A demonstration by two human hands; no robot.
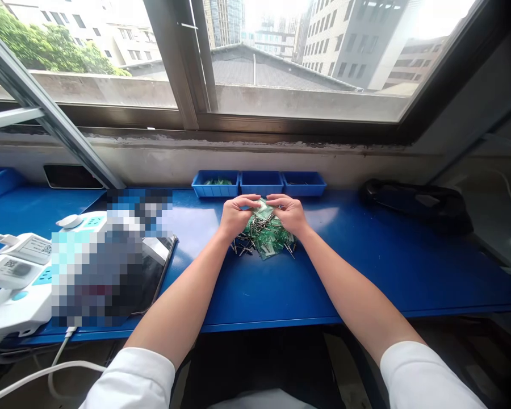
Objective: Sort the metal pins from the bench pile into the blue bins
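Note:
My left hand (239,213) and my right hand (288,212) meet over a pile of small metal pieces and green packets (266,236) on the blue table. Between my fingertips is a small clear plastic bag (263,210), pinched from both sides. The fingers of both hands are closed on its edges. Dark thin metal pieces (243,246) stick out at the pile's left. What the bag contains is too small to tell.
Behind the pile stand three blue bins (216,191), the left one with green packets. A white power strip (23,301) with plugs and a dark tablet (164,272) lie left. A black bag (417,207) sits at right, below the window.

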